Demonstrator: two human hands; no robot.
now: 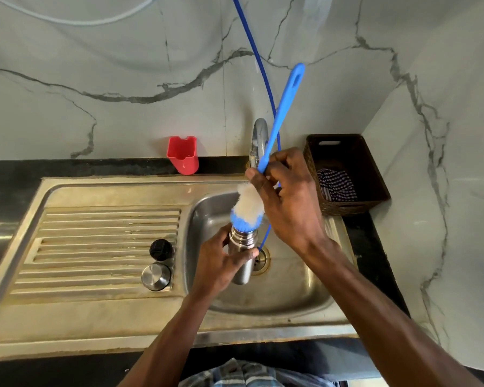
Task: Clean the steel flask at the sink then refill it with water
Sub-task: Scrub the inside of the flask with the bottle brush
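My left hand (221,261) grips the steel flask (242,270) around its body, holding it upright over the sink basin (291,289). My right hand (288,196) holds the blue handle of a bottle brush (249,203). The brush's white and blue bristle head sits right at the flask's open mouth. The flask's black inner stopper (161,249) and its steel cap (156,276) lie on the draining board (95,238) to the left. The chrome tap (259,141) stands behind my right hand; no water is seen running.
A red plastic holder (183,155) stands on the black counter behind the sink. A dark woven basket (347,174) with a checked cloth sits at the right. A thin blue hose (259,65) hangs from above down into the basin. Marble-patterned walls close in behind and at the right.
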